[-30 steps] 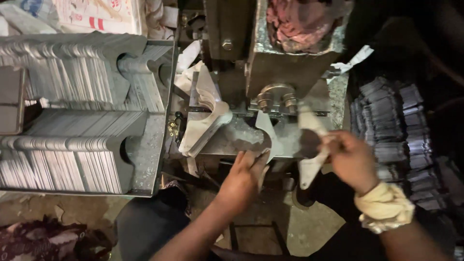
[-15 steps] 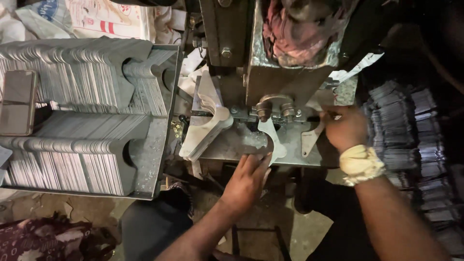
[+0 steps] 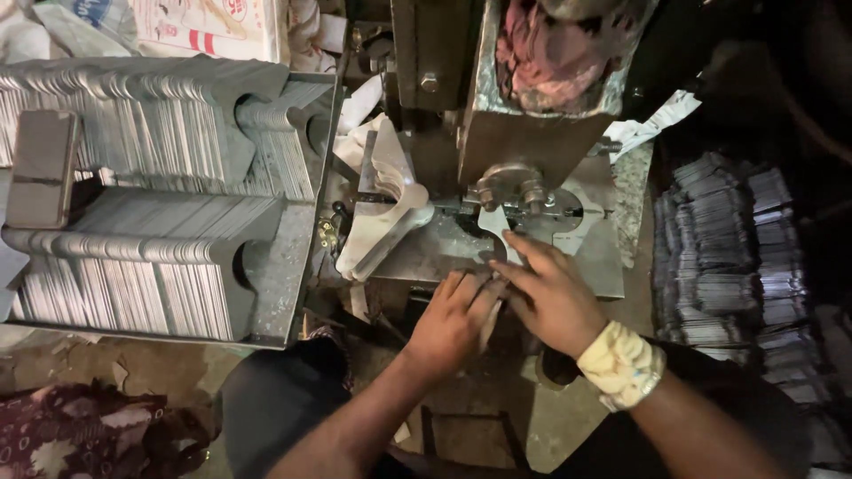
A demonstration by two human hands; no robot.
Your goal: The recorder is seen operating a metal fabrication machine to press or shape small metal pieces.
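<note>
Rows of stacked metal blanks (image 3: pixel 151 222) fill the tray at left; left hand (image 3: pixel 454 321), fingers together, and right hand (image 3: pixel 550 297), fingers spread, press a flat metal blank (image 3: pixel 497 232) onto the press bed (image 3: pixel 435 253), its far end beyond the fingertips.

Both forearms rise from the lower edge to mid-frame; left hand (image 3: pixel 454 321) and right hand (image 3: pixel 552 297) lie palm-down, touching, fingers extended.

This is a small metal workshop: a heavy stamping press (image 3: pixel 524 133) stands in the middle, with trays of stacked cut metal plates (image 3: pixel 142 168) beside it.
</note>
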